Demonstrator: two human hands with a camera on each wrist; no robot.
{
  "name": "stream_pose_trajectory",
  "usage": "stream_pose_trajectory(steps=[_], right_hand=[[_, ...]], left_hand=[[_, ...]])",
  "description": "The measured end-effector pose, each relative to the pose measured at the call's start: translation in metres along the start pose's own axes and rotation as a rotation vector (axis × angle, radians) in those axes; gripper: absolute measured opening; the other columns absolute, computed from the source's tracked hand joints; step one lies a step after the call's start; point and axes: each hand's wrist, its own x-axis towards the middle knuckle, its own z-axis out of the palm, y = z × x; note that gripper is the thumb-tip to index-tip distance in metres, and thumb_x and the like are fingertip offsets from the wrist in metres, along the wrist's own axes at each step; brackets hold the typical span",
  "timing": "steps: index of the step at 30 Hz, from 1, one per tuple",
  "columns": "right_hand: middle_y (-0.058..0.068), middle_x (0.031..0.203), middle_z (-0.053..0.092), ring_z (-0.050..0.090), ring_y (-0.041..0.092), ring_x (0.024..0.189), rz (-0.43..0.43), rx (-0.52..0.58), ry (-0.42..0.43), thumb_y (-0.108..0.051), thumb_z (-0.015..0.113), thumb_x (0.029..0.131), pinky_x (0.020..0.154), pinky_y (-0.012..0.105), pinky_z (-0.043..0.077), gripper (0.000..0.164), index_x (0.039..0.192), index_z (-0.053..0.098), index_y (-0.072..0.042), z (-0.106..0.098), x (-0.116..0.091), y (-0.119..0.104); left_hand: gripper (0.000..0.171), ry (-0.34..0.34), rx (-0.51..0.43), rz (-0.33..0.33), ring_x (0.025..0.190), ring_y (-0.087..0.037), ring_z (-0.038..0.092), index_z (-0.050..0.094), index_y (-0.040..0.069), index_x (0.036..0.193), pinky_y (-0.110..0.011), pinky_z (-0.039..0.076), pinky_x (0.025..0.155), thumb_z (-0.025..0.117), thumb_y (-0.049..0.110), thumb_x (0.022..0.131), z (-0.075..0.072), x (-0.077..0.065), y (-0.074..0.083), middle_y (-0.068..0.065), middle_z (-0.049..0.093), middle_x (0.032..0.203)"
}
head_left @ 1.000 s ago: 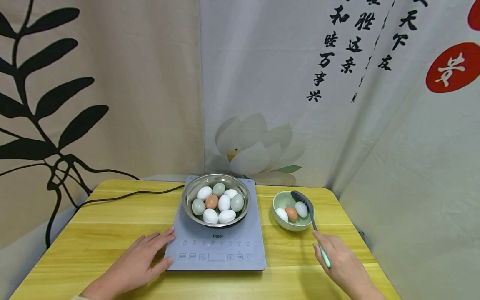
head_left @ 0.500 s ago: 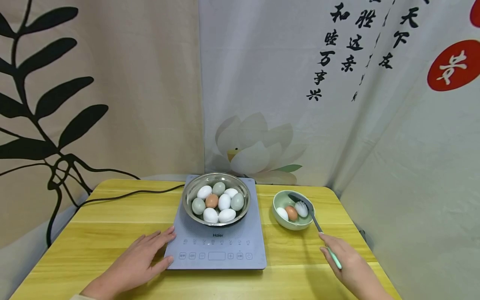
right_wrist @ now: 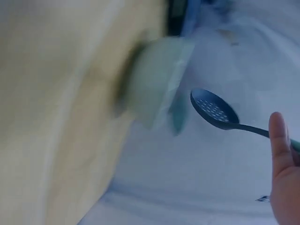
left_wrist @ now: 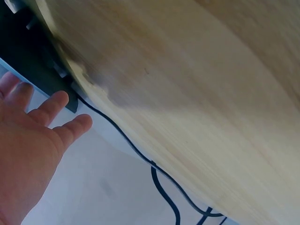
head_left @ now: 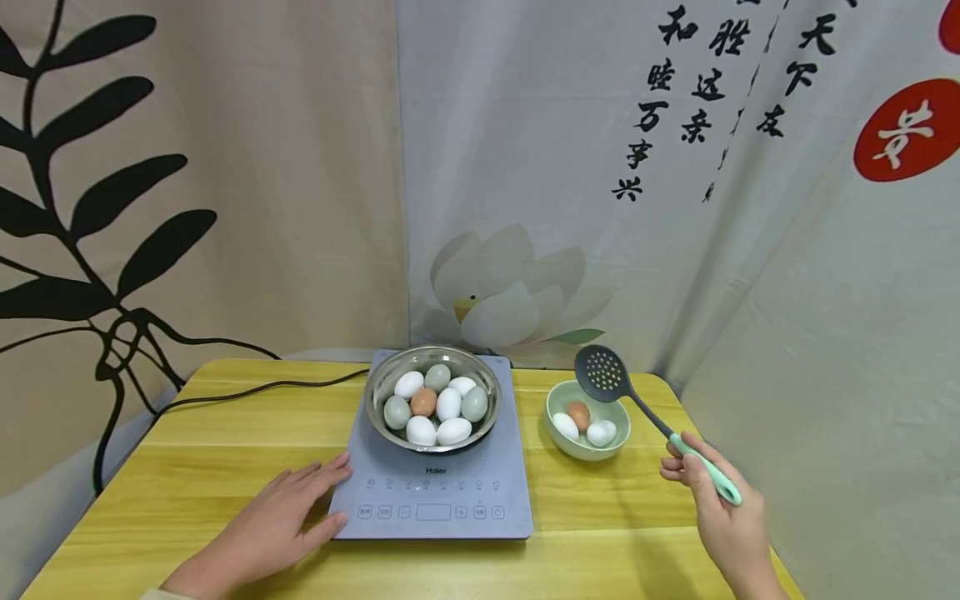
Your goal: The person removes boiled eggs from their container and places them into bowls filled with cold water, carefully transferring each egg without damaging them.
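My right hand (head_left: 723, 508) grips the mint-green handle of a slotted spoon (head_left: 602, 372). Its dark, perforated head hangs over the far right rim of a pale green bowl (head_left: 587, 452), and no egg lies in it. In the bowl rest two white eggs and a brown egg (head_left: 578, 415). My left hand (head_left: 273, 525) lies with spread fingers at the left edge of a grey induction cooker (head_left: 435, 500). On the cooker stands a steel bowl (head_left: 491, 417) of several white, greenish and brown eggs. The right wrist view shows the spoon (right_wrist: 215, 108) and my thumb, with the green bowl (right_wrist: 157, 79) blurred.
A black power cord (head_left: 262, 387) runs from the cooker over the left part of the wooden table (head_left: 225, 450). Behind the table hangs a printed cloth (head_left: 525, 167), and another side of it closes in on the right.
My right hand has lifted the slotted spoon out of the green bowl, moving right and turning over. The brown and one white egg in that bowl have shifted. My left hand stays put.
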Motion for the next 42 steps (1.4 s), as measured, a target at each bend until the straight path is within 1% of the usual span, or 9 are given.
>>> stream_pose_trajectory(steps=[4, 8, 11, 15, 20, 23, 34, 38, 42], right_hand=[[0.005, 0.116, 0.082, 0.08, 0.015, 0.093, -0.028, 0.304, -0.021, 0.009, 0.045, 0.109, 0.083, 0.03, 0.066, 0.035, 0.141, 0.058, 0.016, 0.018, 0.012, -0.032], [0.011, 0.12, 0.08, 0.08, 0.016, 0.098, -0.237, 0.424, -0.174, 0.02, 0.044, 0.104, 0.084, 0.03, 0.066, 0.036, 0.137, 0.058, 0.021, 0.048, 0.02, -0.054], [0.011, 0.116, 0.081, 0.079, 0.01, 0.1, -0.427, 0.345, -0.258, 0.024, 0.053, 0.098, 0.086, 0.027, 0.066, 0.037, 0.134, 0.062, 0.019, 0.069, 0.025, -0.063], [0.013, 0.101, 0.082, 0.078, 0.005, 0.096, -0.581, 0.175, -0.265, 0.018, 0.067, 0.093, 0.086, 0.019, 0.064, 0.039, 0.131, 0.068, 0.012, 0.087, 0.031, -0.068], [0.012, 0.098, 0.082, 0.079, 0.012, 0.089, -0.605, 0.104, -0.288, 0.013, 0.072, 0.092, 0.085, 0.015, 0.062, 0.039, 0.129, 0.071, 0.006, 0.101, 0.037, -0.072], [0.01, 0.101, 0.082, 0.079, 0.013, 0.09, -0.642, 0.072, -0.301, 0.003, 0.072, 0.097, 0.086, 0.015, 0.062, 0.032, 0.129, 0.072, 0.004, 0.109, 0.039, -0.075], [0.009, 0.111, 0.08, 0.078, 0.018, 0.095, -0.847, 0.021, -0.462, -0.02, 0.058, 0.112, 0.095, 0.022, 0.062, 0.031, 0.129, 0.072, 0.002, 0.116, 0.039, -0.089], [0.007, 0.119, 0.08, 0.078, 0.017, 0.102, -0.861, -0.038, -0.57, -0.019, 0.059, 0.111, 0.099, 0.024, 0.061, 0.029, 0.131, 0.072, -0.002, 0.109, 0.045, -0.095], [0.007, 0.121, 0.08, 0.079, 0.015, 0.102, -0.786, -0.027, -0.678, -0.011, 0.066, 0.106, 0.097, 0.021, 0.061, 0.028, 0.133, 0.071, -0.004, 0.103, 0.054, -0.097]], left_hand=[[0.06, 0.01, 0.002, 0.008, 0.139, -0.041, 0.061, 0.064, 0.022, 0.148, -0.07, 0.048, 0.111, 0.068, 0.059, 0.1, -0.001, -0.001, -0.001, 0.003, 0.055, 0.163], [0.06, 0.008, 0.006, 0.002, 0.139, -0.041, 0.061, 0.064, 0.022, 0.148, -0.069, 0.048, 0.112, 0.067, 0.059, 0.101, -0.001, -0.001, -0.001, 0.003, 0.055, 0.163], [0.061, -0.003, 0.005, -0.002, 0.14, -0.041, 0.06, 0.064, 0.023, 0.149, -0.07, 0.047, 0.112, 0.065, 0.06, 0.101, 0.0, -0.001, -0.001, 0.003, 0.053, 0.164], [0.062, -0.016, -0.001, -0.003, 0.141, -0.042, 0.059, 0.063, 0.023, 0.15, -0.072, 0.046, 0.112, 0.063, 0.062, 0.102, -0.001, -0.001, 0.0, 0.003, 0.052, 0.165], [0.062, -0.013, -0.005, 0.002, 0.141, -0.043, 0.059, 0.062, 0.023, 0.15, -0.074, 0.045, 0.112, 0.063, 0.062, 0.102, -0.002, -0.001, -0.001, 0.002, 0.052, 0.165], [0.062, -0.012, -0.01, -0.011, 0.142, -0.042, 0.058, 0.061, 0.024, 0.151, -0.072, 0.044, 0.114, 0.064, 0.061, 0.102, -0.001, -0.001, -0.001, 0.003, 0.051, 0.166], [0.062, 0.001, -0.001, 0.0, 0.141, -0.04, 0.059, 0.062, 0.023, 0.151, -0.071, 0.045, 0.114, 0.065, 0.06, 0.101, 0.0, -0.002, -0.002, 0.003, 0.052, 0.166], [0.062, -0.001, -0.002, 0.003, 0.141, -0.04, 0.06, 0.061, 0.023, 0.151, -0.07, 0.046, 0.114, 0.066, 0.059, 0.101, -0.001, -0.002, -0.003, 0.003, 0.051, 0.166], [0.062, -0.006, -0.007, 0.004, 0.14, -0.04, 0.06, 0.061, 0.023, 0.151, -0.07, 0.046, 0.113, 0.065, 0.06, 0.101, -0.002, -0.002, -0.002, 0.003, 0.052, 0.166]])
